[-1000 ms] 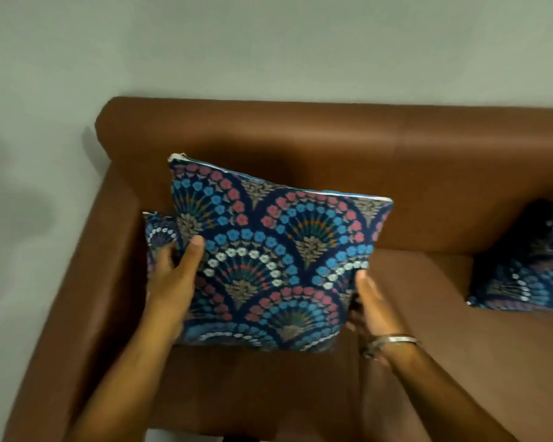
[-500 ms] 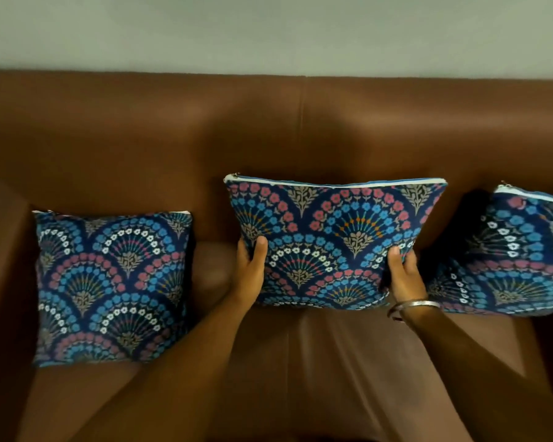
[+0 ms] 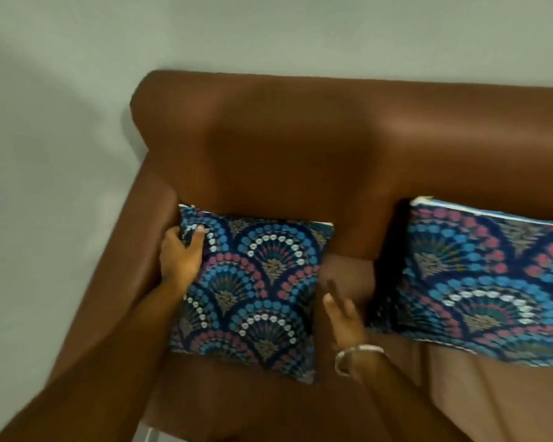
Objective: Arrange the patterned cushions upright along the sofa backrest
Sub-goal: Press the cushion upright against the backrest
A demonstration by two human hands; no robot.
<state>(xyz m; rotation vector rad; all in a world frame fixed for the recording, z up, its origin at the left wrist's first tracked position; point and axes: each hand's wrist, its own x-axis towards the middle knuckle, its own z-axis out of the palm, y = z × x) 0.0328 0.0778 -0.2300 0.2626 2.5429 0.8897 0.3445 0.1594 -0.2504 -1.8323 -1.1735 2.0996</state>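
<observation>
A patterned cushion (image 3: 253, 291) in navy, blue and pink fan motifs leans against the brown sofa backrest (image 3: 300, 148) at the sofa's left end. My left hand (image 3: 181, 256) grips its upper left corner, thumb on the front face. My right hand (image 3: 344, 317), with a silver bangle at the wrist, hovers just off the cushion's right edge, fingers apart and holding nothing. A second matching cushion (image 3: 479, 282) stands upright against the backrest to the right, cut off by the frame edge.
The sofa's left armrest (image 3: 122, 266) runs beside the left cushion. A pale wall (image 3: 61, 122) lies behind and to the left. Bare brown seat (image 3: 348, 275) shows in the gap between the two cushions.
Both hands have left the middle cushion and moved left. My left hand now grips the left cushion's corner, and my right hand is free beside it. The view has swung left.
</observation>
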